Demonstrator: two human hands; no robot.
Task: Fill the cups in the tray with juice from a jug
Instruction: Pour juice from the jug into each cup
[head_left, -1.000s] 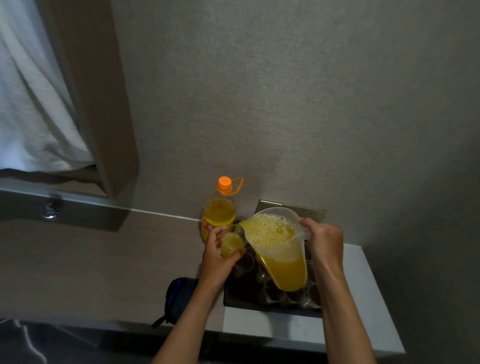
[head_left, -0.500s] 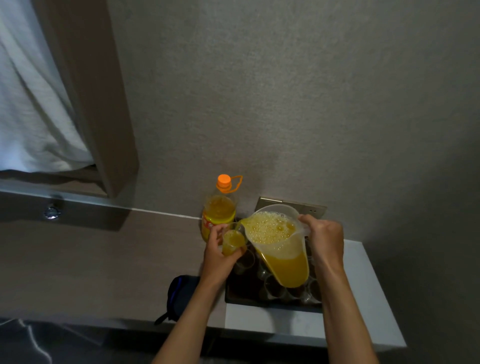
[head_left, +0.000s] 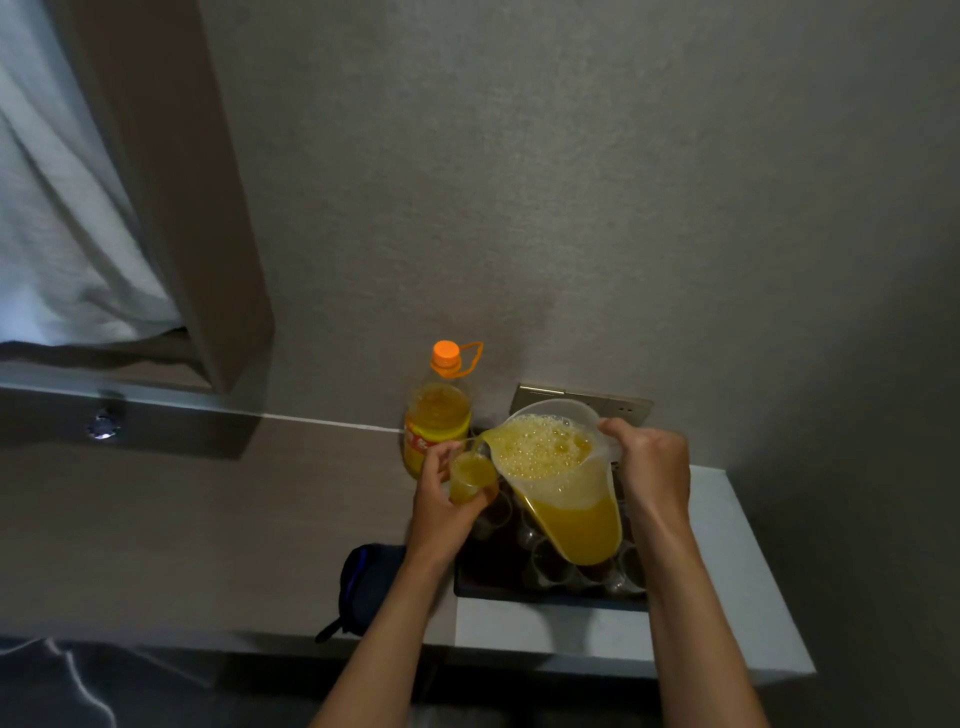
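My right hand (head_left: 649, 475) grips the handle of a clear plastic jug (head_left: 566, 493) of frothy orange juice, tilted left with its spout over a small clear cup (head_left: 470, 475). My left hand (head_left: 441, 512) holds that cup, which is mostly full of juice, above the left side of a dark tray (head_left: 483, 584). Several empty clear cups (head_left: 550, 566) stand in the tray, partly hidden under the jug.
An orange-capped juice bottle (head_left: 439, 415) stands against the wall behind the cup. A dark blue pouch (head_left: 366, 587) lies left of the tray. The tray rests on a white shelf (head_left: 727, 561) with a wall socket (head_left: 631, 410) behind. A curtain (head_left: 62, 223) hangs at upper left.
The juice level in the held cup has risen a little. Both hands and the jug stay almost where they were.
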